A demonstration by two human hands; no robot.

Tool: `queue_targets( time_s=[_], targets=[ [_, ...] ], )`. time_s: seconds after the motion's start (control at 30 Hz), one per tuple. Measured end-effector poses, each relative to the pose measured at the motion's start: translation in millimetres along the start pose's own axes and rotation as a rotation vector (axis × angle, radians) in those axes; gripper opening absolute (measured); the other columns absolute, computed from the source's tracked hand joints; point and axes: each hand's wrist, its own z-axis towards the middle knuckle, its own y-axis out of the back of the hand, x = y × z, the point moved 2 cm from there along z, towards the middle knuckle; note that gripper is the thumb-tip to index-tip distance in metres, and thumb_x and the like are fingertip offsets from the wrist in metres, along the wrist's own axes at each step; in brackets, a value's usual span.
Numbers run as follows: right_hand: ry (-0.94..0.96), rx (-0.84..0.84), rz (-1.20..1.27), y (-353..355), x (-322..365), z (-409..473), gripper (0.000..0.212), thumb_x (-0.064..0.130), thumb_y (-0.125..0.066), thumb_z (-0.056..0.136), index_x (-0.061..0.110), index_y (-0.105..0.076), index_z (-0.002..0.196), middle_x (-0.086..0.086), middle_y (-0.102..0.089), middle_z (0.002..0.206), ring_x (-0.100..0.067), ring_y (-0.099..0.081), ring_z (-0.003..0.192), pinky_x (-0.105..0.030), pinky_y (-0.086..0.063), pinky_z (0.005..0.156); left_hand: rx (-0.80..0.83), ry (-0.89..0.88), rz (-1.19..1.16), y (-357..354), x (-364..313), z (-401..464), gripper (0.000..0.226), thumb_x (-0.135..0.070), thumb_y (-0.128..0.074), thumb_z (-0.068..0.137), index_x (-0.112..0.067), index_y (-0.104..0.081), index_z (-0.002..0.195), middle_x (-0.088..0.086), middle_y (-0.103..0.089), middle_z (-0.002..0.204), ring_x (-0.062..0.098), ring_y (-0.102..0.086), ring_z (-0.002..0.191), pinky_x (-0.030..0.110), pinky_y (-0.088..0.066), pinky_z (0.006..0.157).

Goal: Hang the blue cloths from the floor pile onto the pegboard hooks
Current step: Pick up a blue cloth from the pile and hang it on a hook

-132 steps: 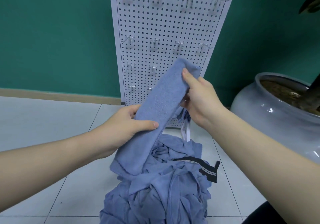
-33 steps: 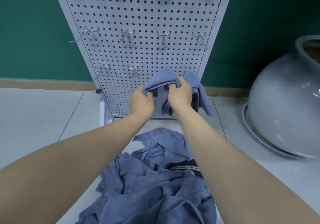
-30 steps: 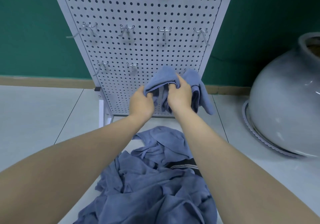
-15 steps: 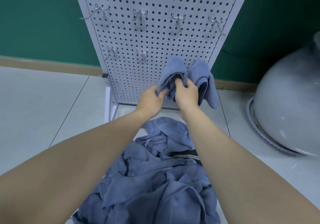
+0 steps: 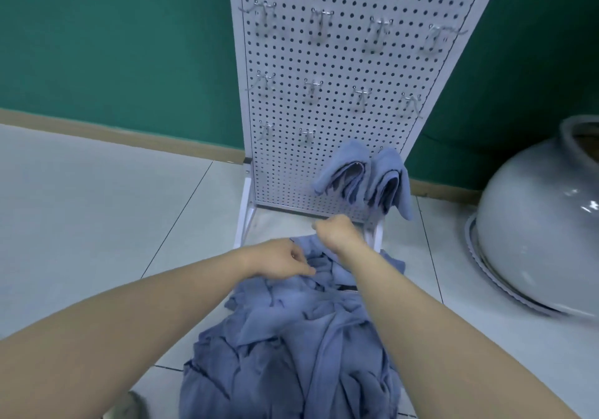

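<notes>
two blue cloths [image 5: 363,178] hung low on pegboard [image 5: 343,62] | pile [image 5: 291,347] crumpled on floor

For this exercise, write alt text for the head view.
Two blue cloths hang low on a white pegboard. Both hands, left and right, reach down over the blue floor pile.

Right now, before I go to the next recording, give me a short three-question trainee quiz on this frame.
1. True or false: two blue cloths hang on the pegboard.
2. Where do they hang? A) top hooks B) bottom row, right side C) bottom row, left side
3. Fill in: the left hand rests on the ____ of cloths.

Key
1. True. The second one hangs beside the first.
2. B. The other hooks in view are bare.
3. Pile, on the floor; the right hand is above its far edge.
</notes>
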Motion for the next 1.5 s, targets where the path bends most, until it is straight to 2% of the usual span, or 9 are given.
queue_targets(
  time_s=[0.1,0.23,0.27,0.47,0.7,0.9,1.07,1.2,1.5],
  targets=[
    [0.155,0.122,-0.249,5,5,-23,0.033,0.007,-0.052,0.094,0.009,-0.038,0.065,-0.011,-0.035,0.064,-0.020,-0.029,0.064,-0.033,-0.023,0.058,-0.013,-0.063,-0.015,-23,-6,-23,0.037,-0.053,-0.074,0.084,-0.019,-0.076,0.099,0.000,-0.076,0.101,0.017,-0.069,0.094,0.034,-0.055,0.089],
    [0.256,0.199,-0.482,19,13,-61,0.021,0.006,-0.048,0.094,-0.010,-0.063,0.093,-0.032,-0.063,0.094,-0.010,-0.036,0.088,-0.037,-0.043,0.068,0.030,-0.039,-0.002,-42,-17,-39,0.062,-0.078,-0.070,0.062,-0.019,-0.069,0.081,0.002,-0.069,0.084,0.013,-0.058,0.077,0.037,-0.050,0.075],
    [0.284,0.211,-0.510,24,15,-69,0.026,0.006,-0.048,0.095,-0.009,-0.068,0.104,-0.029,-0.069,0.106,-0.046,-0.057,0.118,-0.042,-0.051,0.075,0.063,-0.034,0.008,-45,-21,-44,0.056,-0.073,-0.075,0.066,-0.019,-0.069,0.083,-0.002,-0.066,0.084,0.011,-0.058,0.079,0.032,-0.047,0.075],
    [0.500,0.147,-0.435,51,3,-124,0.022,0.007,-0.054,0.095,0.010,-0.074,0.103,-0.001,-0.072,0.093,-0.024,-0.066,0.091,-0.030,-0.052,0.080,0.128,-0.101,0.108,-50,-29,-64,0.016,-0.021,-0.081,0.085,-0.016,-0.067,0.079,-0.007,-0.061,0.070,0.009,-0.054,0.072,0.021,-0.040,0.061],
    [0.478,0.455,-0.460,72,-13,-143,0.063,0.024,-0.077,0.087,0.028,-0.052,0.144,0.013,-0.059,0.139,-0.002,-0.054,0.129,-0.013,-0.041,0.098,-0.026,-0.181,-0.138,24,-46,-118,0.015,-0.013,-0.070,0.094,-0.017,-0.065,0.081,-0.005,-0.058,0.068,0.008,-0.049,0.061,0.015,-0.040,0.054],
    [0.644,0.195,-0.172,60,22,-150,0.013,0.018,-0.069,0.095,0.026,-0.072,0.085,-0.002,-0.074,0.085,-0.009,-0.062,0.078,-0.045,-0.053,0.092,-0.144,-0.237,-0.207,89,-58,-170,0.009,-0.018,-0.063,0.100,-0.013,-0.063,0.093,0.007,-0.059,0.081,0.017,-0.048,0.074,0.020,-0.040,0.060],
    [0.697,-0.023,0.050,80,61,-164,0.011,0.017,-0.069,0.098,0.013,-0.079,0.096,-0.002,-0.079,0.093,-0.017,-0.073,0.091,-0.033,-0.055,0.087,-0.355,-0.319,-0.231,116,-56,-200,0.012,-0.020,-0.061,0.101,-0.010,-0.063,0.097,0.004,-0.061,0.075,0.013,-0.046,0.066,0.028,-0.038,0.065],
    [0.716,-0.154,0.143,98,73,-171,0.015,0.020,-0.067,0.099,0.016,-0.078,0.089,0.007,-0.074,0.073,-0.008,-0.063,0.069,-0.027,-0.052,0.069,-0.570,-0.383,-0.222,131,-55,-206,0.014,-0.021,-0.061,0.101,-0.018,-0.062,0.088,-0.015,-0.057,0.058,0.005,-0.044,0.056,0.025,-0.036,0.056],
    [0.706,0.173,0.067,48,87,-197,0.037,0.041,-0.084,0.083,0.020,-0.073,0.112,0.004,-0.077,0.104,-0.007,-0.072,0.097,-0.033,-0.058,0.090,-0.650,-0.552,-0.337,145,-77,-208,0.013,-0.018,-0.059,0.103,-0.008,-0.059,0.096,0.015,-0.054,0.073,0.018,-0.041,0.064,0.022,-0.033,0.050]
  ],
)
